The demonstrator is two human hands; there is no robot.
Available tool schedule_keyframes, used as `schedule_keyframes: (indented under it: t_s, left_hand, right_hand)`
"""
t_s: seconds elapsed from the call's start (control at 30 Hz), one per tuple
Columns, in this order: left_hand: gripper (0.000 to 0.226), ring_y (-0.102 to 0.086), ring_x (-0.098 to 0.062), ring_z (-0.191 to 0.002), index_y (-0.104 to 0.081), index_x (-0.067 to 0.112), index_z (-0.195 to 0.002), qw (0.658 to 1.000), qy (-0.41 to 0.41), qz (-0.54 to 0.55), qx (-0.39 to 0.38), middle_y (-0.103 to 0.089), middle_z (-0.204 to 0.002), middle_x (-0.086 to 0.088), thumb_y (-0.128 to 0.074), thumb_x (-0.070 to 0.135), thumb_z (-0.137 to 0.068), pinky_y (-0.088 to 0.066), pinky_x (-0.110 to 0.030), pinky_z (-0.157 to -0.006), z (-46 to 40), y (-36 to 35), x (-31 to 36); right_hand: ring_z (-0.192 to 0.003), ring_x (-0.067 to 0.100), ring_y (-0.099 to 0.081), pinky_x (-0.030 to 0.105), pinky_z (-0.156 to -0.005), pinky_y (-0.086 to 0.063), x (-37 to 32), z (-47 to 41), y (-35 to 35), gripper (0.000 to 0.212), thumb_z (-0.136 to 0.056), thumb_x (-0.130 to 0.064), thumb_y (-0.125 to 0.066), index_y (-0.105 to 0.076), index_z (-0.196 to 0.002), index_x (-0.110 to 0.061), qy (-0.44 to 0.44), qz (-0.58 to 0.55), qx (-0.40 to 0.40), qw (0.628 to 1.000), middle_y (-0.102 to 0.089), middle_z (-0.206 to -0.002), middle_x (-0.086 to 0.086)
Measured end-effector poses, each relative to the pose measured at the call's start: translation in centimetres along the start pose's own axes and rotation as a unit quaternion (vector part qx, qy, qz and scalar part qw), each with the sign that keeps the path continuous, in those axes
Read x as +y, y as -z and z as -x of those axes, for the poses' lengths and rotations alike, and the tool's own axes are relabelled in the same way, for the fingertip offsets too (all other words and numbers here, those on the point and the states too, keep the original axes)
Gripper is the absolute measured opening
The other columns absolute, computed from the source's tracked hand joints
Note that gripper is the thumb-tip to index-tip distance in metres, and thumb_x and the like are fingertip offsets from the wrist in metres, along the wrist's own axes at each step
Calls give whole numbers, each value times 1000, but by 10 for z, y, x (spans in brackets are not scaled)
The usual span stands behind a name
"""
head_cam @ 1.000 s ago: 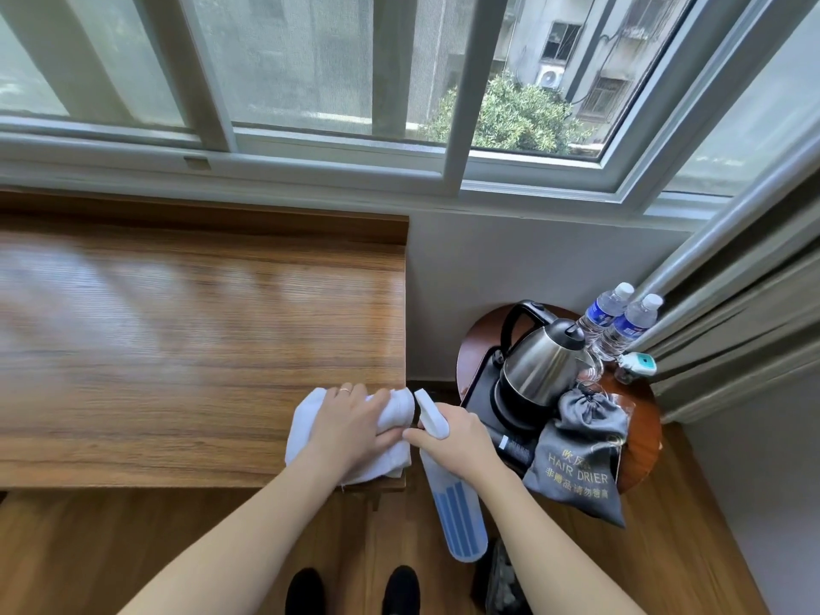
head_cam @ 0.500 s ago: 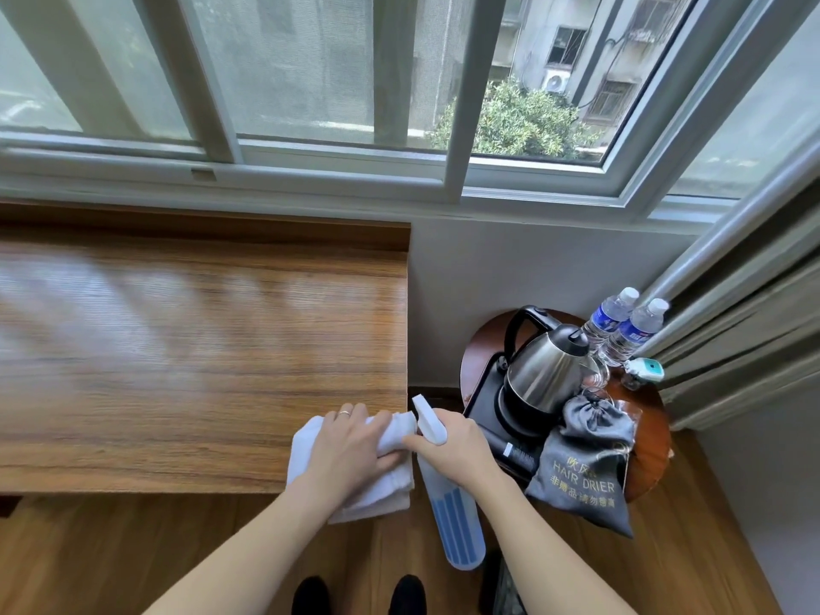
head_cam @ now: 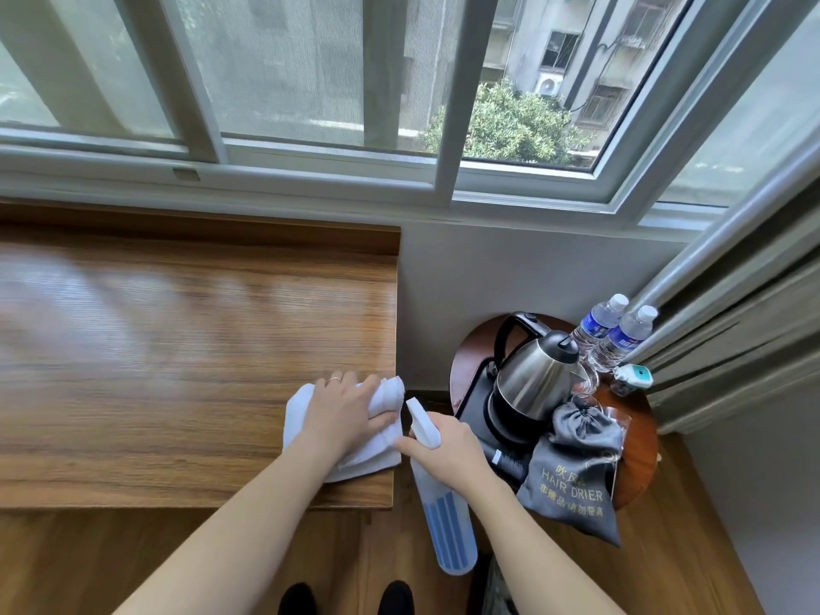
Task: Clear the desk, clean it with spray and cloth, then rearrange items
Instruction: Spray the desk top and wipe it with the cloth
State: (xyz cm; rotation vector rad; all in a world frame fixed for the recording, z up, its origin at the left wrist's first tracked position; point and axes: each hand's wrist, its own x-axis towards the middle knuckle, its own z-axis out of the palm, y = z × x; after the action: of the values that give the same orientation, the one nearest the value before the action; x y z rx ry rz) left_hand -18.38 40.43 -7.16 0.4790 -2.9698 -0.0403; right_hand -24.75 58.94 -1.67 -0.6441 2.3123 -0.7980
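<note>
Both my forearms are bare right up to the bottom edge of the view, with no sleeve, watch or bracelet on either one. My left hand [head_cam: 341,415] wears a single thin ring [head_cam: 336,379], a plain pale band on one finger (which finger exactly is hard to tell from this angle). My right hand [head_cam: 448,450] carries no ring. Down below, the rounded toes of my black shoes [head_cam: 346,599] show.

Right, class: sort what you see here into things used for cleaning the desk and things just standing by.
In use:
- desk
- white cloth, pressed by the left hand
- spray bottle, gripped by the right hand

Standing by, on the round side table:
- kettle
- two water bottles
- hair drier bag
</note>
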Motion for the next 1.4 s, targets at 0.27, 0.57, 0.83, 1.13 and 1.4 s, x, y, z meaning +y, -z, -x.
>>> schedule_keyframes:
  t_s: [0.27, 0.57, 0.83, 1.13, 1.4]
  left_hand:
    - [47, -55, -24, -69, -65, 27, -93, 1000, -20, 9, 14, -60, -73, -1, -55, 68, -74, -45, -37, -64, 57, 10, 22]
    - [48, -57, -21, -70, -67, 27, -92, 1000, -6, 2, 25, -61, -76, 1, -54, 70, -74, -47, -35, -64, 72, 9, 27]
    - [48, -56, -24, -65, -63, 26, -84, 1000, 6, 14, 22, -57, -71, 0, -49, 70, -76, -41, -36, -55, 27, 7, 12]
    - [51, -55, -27, -61, -62, 22, -78, 1000, 5, 26, 15, -55, -66, -3, -48, 71, -71, -39, -33, -54, -58, -4, -19]
    - [51, -55, -26, -64, -68, 23, -87, 999, 3, 39, -9, -57, -68, -3, -51, 69, -72, -39, -35, -56, -60, -1, -17]
  right_hand:
    - [-70, 12, -48, 30, -67, -42, -8, -16, 15, 34, -84, -48, -67, -47, -74, -22, 11, 35, -1, 999, -53, -74, -6]
    - [-71, 11, -52, 32, -70, -47, -9, -33, 21, 34, -84, -51, -69, -49, -74, -25, 30, 47, -10, 998, -56, -75, -7]
    - [-75, 13, -52, 38, -75, -51, -12, -45, 24, 32, -85, -52, -63, -46, -74, -27, 32, 62, -22, 997, -56, -78, -6]
    - [-72, 12, -45, 29, -66, -38, -23, -74, 28, 37, -85, -48, -62, -38, -68, -26, -7, 62, -8, 998, -47, -72, -8]
    - [-72, 8, -49, 25, -63, -39, -33, -100, 35, 35, -82, -54, -63, -49, -75, -23, -32, 37, 31, 998, -53, -75, -7]
